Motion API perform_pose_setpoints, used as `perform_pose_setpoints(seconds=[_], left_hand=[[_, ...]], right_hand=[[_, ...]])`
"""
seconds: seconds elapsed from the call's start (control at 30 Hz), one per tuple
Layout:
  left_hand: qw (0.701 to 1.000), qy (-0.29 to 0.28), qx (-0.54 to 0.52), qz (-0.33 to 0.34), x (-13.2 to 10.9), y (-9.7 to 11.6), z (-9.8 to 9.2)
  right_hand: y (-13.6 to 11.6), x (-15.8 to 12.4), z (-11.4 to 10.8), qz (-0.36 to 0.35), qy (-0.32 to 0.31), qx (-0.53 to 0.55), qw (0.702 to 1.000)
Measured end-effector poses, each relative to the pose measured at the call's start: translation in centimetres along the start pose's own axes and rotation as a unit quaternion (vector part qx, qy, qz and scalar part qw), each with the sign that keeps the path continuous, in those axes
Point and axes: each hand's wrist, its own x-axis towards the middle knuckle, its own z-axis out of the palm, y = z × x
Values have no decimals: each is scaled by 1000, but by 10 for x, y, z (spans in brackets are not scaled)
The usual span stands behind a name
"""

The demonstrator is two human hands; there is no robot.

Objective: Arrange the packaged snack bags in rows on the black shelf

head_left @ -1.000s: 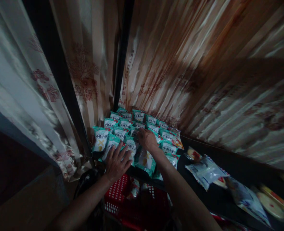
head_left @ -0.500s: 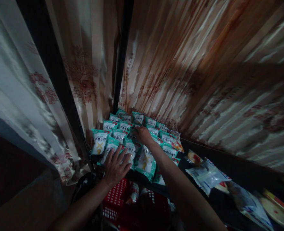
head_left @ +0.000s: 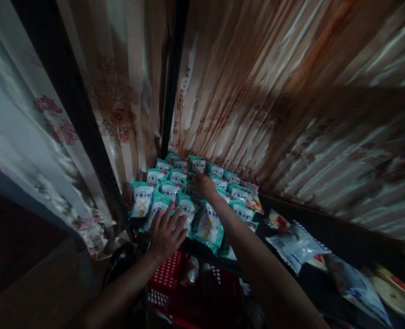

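Rows of teal-and-white snack bags (head_left: 207,226) with Chinese lettering lean back on a dark shelf in the corner. My left hand (head_left: 166,233) lies with its fingers spread across the fronts of two bags in the near row. Among the middle rows, my right hand (head_left: 202,185) has its fingers curled down at the top edge of a shaded snack bag (head_left: 190,189). Its fingertips are partly hidden, but they appear closed on that bag. My right forearm passes over the bags at the right of the group.
Other packets, one clear with a striped edge (head_left: 297,246), lie on the shelf (head_left: 339,233) to the right. Red baskets (head_left: 168,274) holding some packs stand below. Black posts (head_left: 173,82) and printed curtains (head_left: 257,91) enclose the corner.
The view has shifted slightly. My right hand has moved very little, still at the middle bags, and my left hand keeps its place on the front row.
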Motion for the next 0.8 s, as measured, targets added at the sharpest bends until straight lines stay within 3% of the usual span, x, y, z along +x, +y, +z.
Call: perform_pose_setpoints(seconds=[0.3,0.47,0.8], left_hand=[[1000,-6,3,-3,1,0,-3],[1000,-13,5,-3,1,0,-3],[1000,-26,17,1,0,0,-3]], right_hand=[[18,-6,-6,73,27,52,996],[21,-6,-16,77,-8,30,997],[8,1,-1,82,-45,43,995]])
